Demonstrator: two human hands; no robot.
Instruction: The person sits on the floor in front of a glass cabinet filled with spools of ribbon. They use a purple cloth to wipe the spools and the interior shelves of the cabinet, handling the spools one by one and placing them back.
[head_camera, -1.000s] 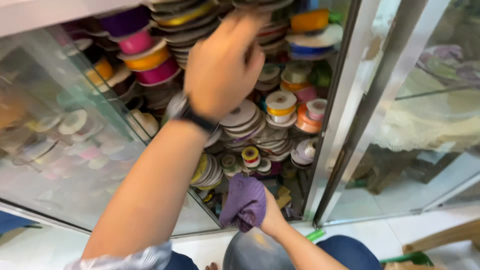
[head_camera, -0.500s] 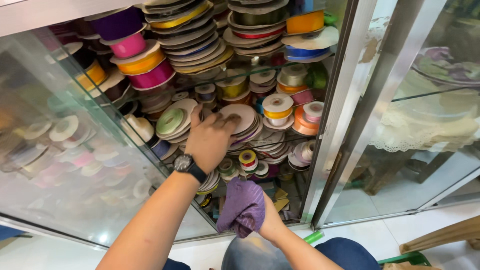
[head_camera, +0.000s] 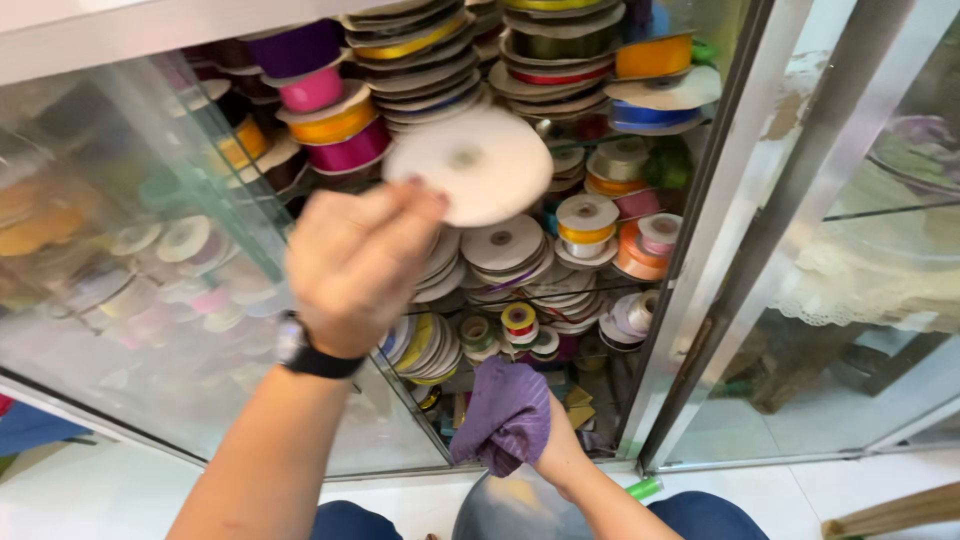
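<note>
Glass-fronted cabinet (head_camera: 150, 330) packed with stacked coloured ribbon spools (head_camera: 420, 60). Left hand (head_camera: 355, 265), closed in a pinch, grips a flat round white spool (head_camera: 480, 165) at its 8 o'clock edge. Right hand (head_camera: 545, 450), at 6 o'clock, clutches a crumpled purple cloth (head_camera: 505, 410).

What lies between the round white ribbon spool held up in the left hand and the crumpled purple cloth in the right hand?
In the head view, stacked ribbon spools fill the cabinet shelves between the round white ribbon spool, pinched by the left hand, and the purple cloth held by the right hand.
</note>
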